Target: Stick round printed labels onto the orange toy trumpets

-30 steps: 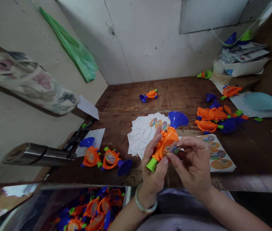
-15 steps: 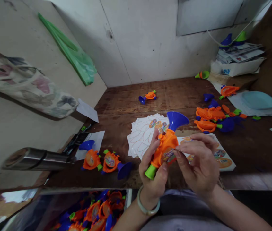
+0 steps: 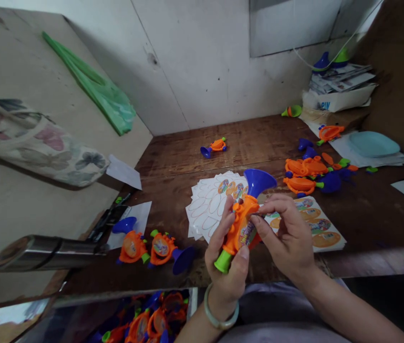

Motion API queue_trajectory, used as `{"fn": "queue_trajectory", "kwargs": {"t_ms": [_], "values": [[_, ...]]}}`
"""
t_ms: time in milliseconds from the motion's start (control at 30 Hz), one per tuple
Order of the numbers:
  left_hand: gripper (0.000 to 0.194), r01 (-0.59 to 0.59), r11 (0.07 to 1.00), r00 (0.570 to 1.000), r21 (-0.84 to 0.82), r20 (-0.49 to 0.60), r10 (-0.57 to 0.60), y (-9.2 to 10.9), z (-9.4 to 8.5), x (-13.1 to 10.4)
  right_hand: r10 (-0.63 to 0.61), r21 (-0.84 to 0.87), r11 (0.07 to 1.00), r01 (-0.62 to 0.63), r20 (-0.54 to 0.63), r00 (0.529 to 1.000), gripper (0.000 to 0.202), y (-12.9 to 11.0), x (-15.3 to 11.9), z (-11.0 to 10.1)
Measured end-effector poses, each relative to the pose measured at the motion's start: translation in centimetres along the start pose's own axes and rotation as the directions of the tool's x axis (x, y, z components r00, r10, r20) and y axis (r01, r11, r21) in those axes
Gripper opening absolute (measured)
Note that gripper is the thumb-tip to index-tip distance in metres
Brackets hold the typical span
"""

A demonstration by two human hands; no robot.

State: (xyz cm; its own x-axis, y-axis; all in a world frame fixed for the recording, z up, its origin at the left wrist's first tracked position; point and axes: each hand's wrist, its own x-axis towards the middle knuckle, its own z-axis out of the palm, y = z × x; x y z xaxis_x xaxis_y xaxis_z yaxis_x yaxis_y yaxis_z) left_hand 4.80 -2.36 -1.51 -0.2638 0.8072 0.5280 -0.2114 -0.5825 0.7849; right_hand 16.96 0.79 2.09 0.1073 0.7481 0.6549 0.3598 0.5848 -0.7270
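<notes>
My left hand (image 3: 228,269), with a pale bangle at its wrist, is wrapped round an orange toy trumpet (image 3: 245,209) with a blue bell and a green mouthpiece. The bell points up and away from me. On the trumpet's flat side lies a printed oval sticker (image 3: 247,233). My right hand (image 3: 291,240) pinches the sticker's upper edge between thumb and forefinger against the orange body. Beneath the right hand are sheets of oval stickers (image 3: 326,226). Fanned behind the trumpet are used backing sheets (image 3: 202,205) with oval outlines, a few stickers still on the top one.
Two stickered trumpets (image 3: 162,247) lie to the left, near a steel flask (image 3: 44,252). Several trumpets and loose parts (image 3: 305,174) are heaped at the right, before a light blue lid (image 3: 375,144). One trumpet (image 3: 218,144) lies at the back. A bin of trumpets (image 3: 148,324) stands below the table edge.
My right fingertips have moved up and left along the sticker, closer to the trumpet's body, and the sticker now lies flatter. The left grip is unchanged. The camera view has shifted slightly.
</notes>
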Motion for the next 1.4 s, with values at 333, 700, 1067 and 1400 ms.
{"fn": "queue_trajectory", "kwargs": {"t_ms": [333, 700, 1067, 1400], "values": [[0.045, 0.077, 0.993, 0.995, -0.092, -0.06, -0.082, -0.3, -0.8, -0.5, 0.029, -0.217, 0.975, -0.035, -0.027, 0.999, 0.087, 1.3, -0.1, -0.3], [0.041, 0.043, 0.981, 0.999, 0.189, -0.04, -0.036, 0.9, -3.7, 1.0, 0.416, 0.239, 0.865, -0.441, 0.147, 0.897, 0.034, 5.6, 0.2, -1.0], [0.041, -0.186, 0.126, 0.96, 0.974, 0.208, -0.189, 1.8, -24.2, 2.9, 0.228, -0.549, 0.765, 0.336, 0.72, 0.655, 0.05, 9.0, -5.2, -12.3], [0.032, 0.134, 0.039, 0.795, 0.99, -0.084, -0.601, -0.8, -10.0, 3.6, 0.41, -0.526, 0.837, 0.148, 0.785, 0.465, 0.027, 6.0, 0.0, -9.0]]}}
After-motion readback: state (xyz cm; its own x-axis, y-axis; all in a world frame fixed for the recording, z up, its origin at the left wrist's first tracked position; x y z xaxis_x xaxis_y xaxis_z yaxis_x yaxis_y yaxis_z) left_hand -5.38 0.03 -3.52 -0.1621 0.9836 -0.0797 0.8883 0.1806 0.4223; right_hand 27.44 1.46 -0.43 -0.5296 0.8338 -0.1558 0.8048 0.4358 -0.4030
